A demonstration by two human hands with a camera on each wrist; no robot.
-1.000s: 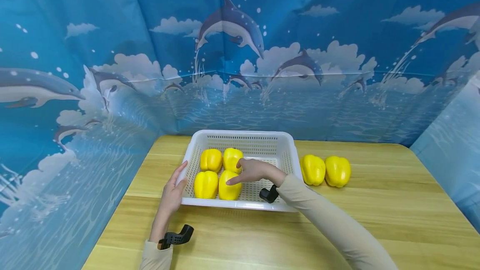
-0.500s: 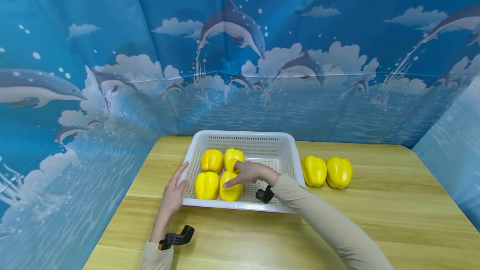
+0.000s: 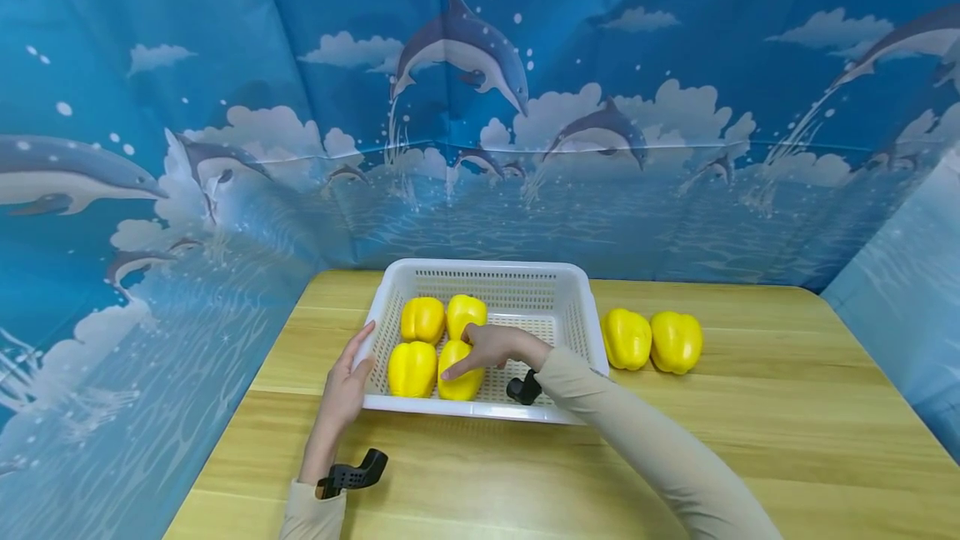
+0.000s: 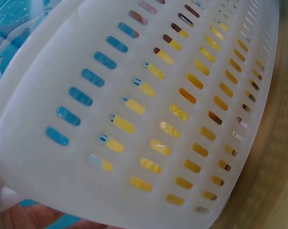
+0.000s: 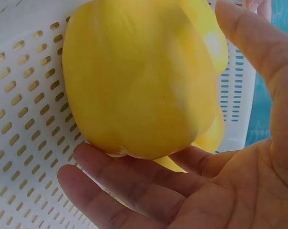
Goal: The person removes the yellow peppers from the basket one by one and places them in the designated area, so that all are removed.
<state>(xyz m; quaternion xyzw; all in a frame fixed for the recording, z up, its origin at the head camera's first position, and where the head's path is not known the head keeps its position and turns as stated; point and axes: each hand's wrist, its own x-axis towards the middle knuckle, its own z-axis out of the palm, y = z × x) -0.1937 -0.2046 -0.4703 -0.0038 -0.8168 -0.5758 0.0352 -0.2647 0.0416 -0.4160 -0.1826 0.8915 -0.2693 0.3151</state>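
In the head view a white slotted plastic basket [image 3: 480, 411] stands on the table with several yellow bell peppers in its left half. My left hand [image 3: 343, 390] holds the basket's left side, fingers along the wall and thumb at the rim. Over the front-right bell pepper [image 3: 459, 391] is my right hand [image 3: 495, 346]. In the right wrist view that pepper [image 5: 139, 76] lies between thumb and fingers; the fingers, fairly straight, meet its end, while the thumb stands apart from it. Through the slots of the basket wall [image 4: 44, 162], yellow shows in the left wrist view.
Two more yellow bell peppers, one [image 3: 627, 339] beside the other [image 3: 677, 342], sit on the wooden table [image 3: 787, 407] right of the basket. A blue dolphin-print curtain [image 3: 480, 215] hangs behind the table. Each wrist wears a black camera mount [image 3: 352, 473].
My right hand has shifted slightly left and toward me, its thumb now farther across the front-right bell pepper. My left hand and the basket have kept their places.
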